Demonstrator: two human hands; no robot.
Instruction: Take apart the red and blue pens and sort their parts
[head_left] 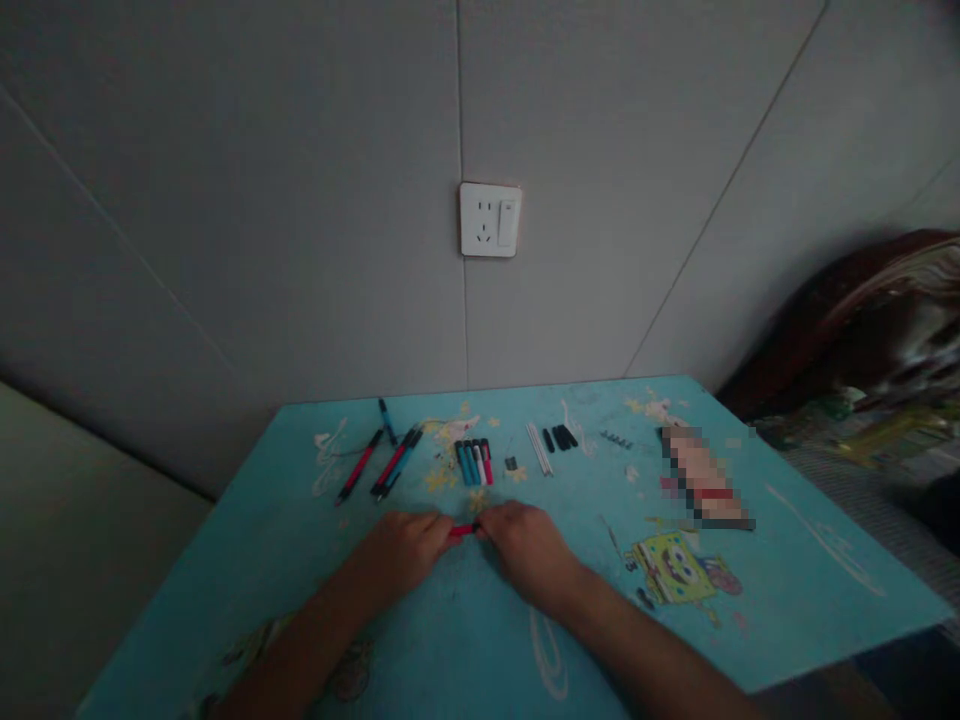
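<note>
While both hands rest low on the turquoise surface, the short red pen part lies crosswise between them, its long axis left-right, each end pinched by the left fingers and right fingers.

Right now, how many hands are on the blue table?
2. The left hand and the right hand rest side by side at the middle of the table, pinching a small red pen part between them.

Grey panelled wall with white socket; dim light.
</note>
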